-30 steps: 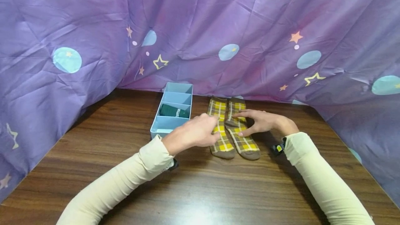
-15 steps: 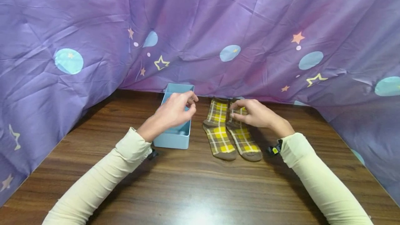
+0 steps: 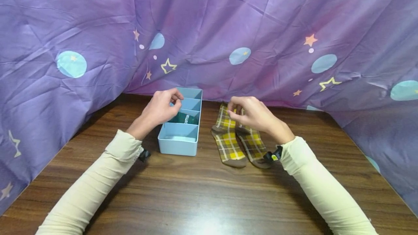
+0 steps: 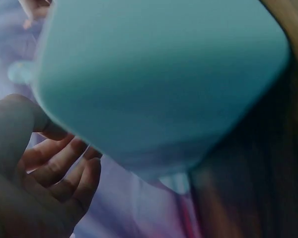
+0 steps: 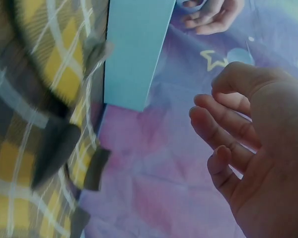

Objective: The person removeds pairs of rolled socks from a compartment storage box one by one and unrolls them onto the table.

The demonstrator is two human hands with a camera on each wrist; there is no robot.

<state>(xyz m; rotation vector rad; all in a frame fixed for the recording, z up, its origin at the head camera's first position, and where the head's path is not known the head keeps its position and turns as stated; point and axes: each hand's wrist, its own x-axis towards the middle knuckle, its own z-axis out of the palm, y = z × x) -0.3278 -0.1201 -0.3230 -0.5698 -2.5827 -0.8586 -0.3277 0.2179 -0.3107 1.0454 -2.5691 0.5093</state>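
Note:
A pair of yellow-and-brown plaid socks lies flat on the wooden table, the left sock (image 3: 228,144) beside the right sock (image 3: 253,142). My right hand (image 3: 249,115) hovers over their upper ends, fingers loosely bent; the right wrist view shows it holding nothing, apart from the socks. To their left stands a light blue divided box (image 3: 177,147). One of its middle compartments contains a dark green folded cloth item (image 3: 187,118) with white "COTTON" lettering. Above the box's left side is my left hand (image 3: 160,108), loosely curled and holding nothing; it covers part of the compartments.
The brown wooden table (image 3: 202,191) spreads out in front of the box and socks. A purple curtain (image 3: 209,39) with stars and planets hangs along the back and both sides, close behind the box.
My left hand has moved left from the left sock, across the box to its left side. My right hand has shifted left over the socks. The left sock's upper part is uncovered.

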